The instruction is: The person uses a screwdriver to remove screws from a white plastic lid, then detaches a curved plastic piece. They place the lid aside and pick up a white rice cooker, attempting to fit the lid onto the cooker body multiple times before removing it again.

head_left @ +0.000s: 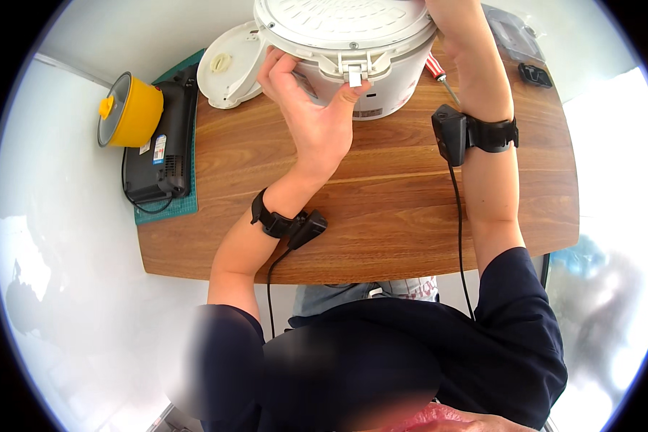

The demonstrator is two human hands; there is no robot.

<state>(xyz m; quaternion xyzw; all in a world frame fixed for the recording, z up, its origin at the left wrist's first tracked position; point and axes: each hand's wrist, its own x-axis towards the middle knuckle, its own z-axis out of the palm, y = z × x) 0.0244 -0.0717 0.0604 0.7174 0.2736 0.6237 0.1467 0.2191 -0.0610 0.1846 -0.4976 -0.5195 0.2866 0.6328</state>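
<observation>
A white rice cooker (392, 86) stands at the far middle of the table, its vented round face with small screws turned upward. My left hand (306, 108) grips its near-left rim. The fingers reach under the edge, and the thumb presses beside a small white latch (355, 76) on the front. Along the cooker's right side reaches my right hand (450, 16); its fingers are hidden past the picture's top edge. A round white lid (219, 79) with a cream knob lies left of the cooker.
At the left, a yellow pot (140, 115) with a lid sits on a black appliance (155, 162) over a green mat (183, 205). A red-handled screwdriver (435, 68) lies right of the cooker. Farther right are a black clip-like part (535, 75) and a clear plastic tray (515, 36). Cables hang from both forearm bands.
</observation>
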